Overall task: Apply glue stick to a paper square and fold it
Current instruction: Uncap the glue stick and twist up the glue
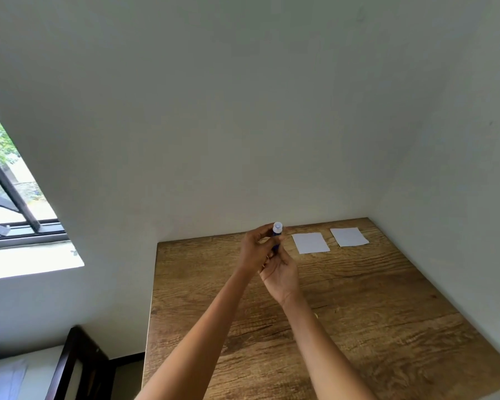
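Wood-grain brown table (pixel 358 327) under your arms, rough-patterned and rectangular, pushed into the corner of two plain white walls (pixel 243 111). Count what lies on it: two paper squares, both white, flat and unfolded. One paper square (pixel 310 242) lies near the table's far edge, just right of your hands; the second paper square (pixel 349 237) lies beside it, closer to the far right corner, apart from the first and turned at a slight angle.

You have one glue stick (pixel 276 235), a short blue cylinder with a pale round top end, held upright above the table near the far edge, left of both papers. Your left hand (pixel 256 248) has its fingers curled round the upper part of the tube, fingertips pinching near the top. Your right hand (pixel 280 274) sits just below and holds the lower end, with its fingers wrapped up against the tube. Whether the cap is on or off, you cannot tell from here.

Off the table's left side are one window (pixel 15 197) with a dark metal frame and one dark wooden piece of furniture (pixel 75 368) lower down.
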A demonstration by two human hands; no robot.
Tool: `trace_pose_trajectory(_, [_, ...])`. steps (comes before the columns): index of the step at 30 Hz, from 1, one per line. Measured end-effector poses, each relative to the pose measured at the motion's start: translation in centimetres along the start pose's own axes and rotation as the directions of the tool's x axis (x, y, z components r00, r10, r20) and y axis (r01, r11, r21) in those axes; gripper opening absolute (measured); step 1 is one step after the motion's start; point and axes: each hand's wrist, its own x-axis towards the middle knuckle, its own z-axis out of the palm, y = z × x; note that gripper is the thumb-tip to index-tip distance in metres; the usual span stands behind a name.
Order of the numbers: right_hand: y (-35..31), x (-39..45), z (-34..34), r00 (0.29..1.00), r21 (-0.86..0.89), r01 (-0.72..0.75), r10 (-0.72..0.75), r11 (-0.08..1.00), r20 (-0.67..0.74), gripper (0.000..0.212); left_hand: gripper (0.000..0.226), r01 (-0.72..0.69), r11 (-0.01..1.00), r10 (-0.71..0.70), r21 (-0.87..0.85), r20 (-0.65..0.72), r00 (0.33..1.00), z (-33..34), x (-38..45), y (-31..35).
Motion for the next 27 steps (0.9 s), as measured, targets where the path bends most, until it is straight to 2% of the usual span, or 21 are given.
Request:
trace_pose_trajectory(5, [-0.7, 1.1, 1.1, 0.990, -0.034, 0.024, -0.029, 0.999, -0.136, 0.036, 0.024, 0.011, 1.000, -0.011, -0.023, 0.026, 1.000, 0.6, 0.3, 0.6])
trace_pose_trajectory(9, [-0.5, 1.3, 1.1, 0.999, -0.038, 0.015, -0.017, 0.999, -0.043, 0.031, 0.025, -0.011, 0.999, 0.012, -0.040, 0.023, 1.000, 0.1, 0.7, 0.7])
trace_pose_trajectory(12, [-0.5, 1.3, 0.4, 1.000, 0.026, 0.020, -0.020, 0.999, 0.011, 0.031, 0.023, 0.029, 0.997, -0.027, -0.067, 0.027, 0.999, -0.3, 1.1, 0.6])
trace_pose_trajectory(15, [-0.9, 1.7, 0.7, 0.999, -0.029, 0.022, -0.023, 0.999, -0.039, 0.037, 0.023, 0.044, 0.999, -0.042, -0.027, 0.047, 0.998, 0.1, 1.5, 0.7])
trace_pose_trajectory(18, [-1.5, 2.6, 1.2, 0.990, -0.126, 0.032, -0.049, 0.992, -0.130, 0.032, 0.024, 0.062, 0.998, -0.062, 0.011, 0.056, 0.996, 1.1, 1.9, 1.1])
trace_pose_trajectory(21, [-1.9, 3.2, 1.1, 0.997, -0.047, 0.060, -0.063, 0.997, -0.049, 0.035, 0.024, 0.027, 0.998, -0.024, -0.059, 0.046, 0.999, 1.5, 2.4, 1.5])
trace_pose_trajectory(24, [-1.8, 3.3, 0.9, 0.997, -0.009, 0.063, -0.063, 0.998, 0.042, 0.032, 0.023, -0.010, 1.000, 0.010, -0.008, -0.005, 1.000, 0.9, 3.1, 1.3])
trace_pose_trajectory(27, [-1.7, 3.7, 1.4, 0.998, -0.043, 0.067, -0.067, 0.997, 0.001, 0.036, 0.022, -0.014, 1.000, 0.014, 0.005, 0.003, 1.000, 0.7, 3.4, 1.0])
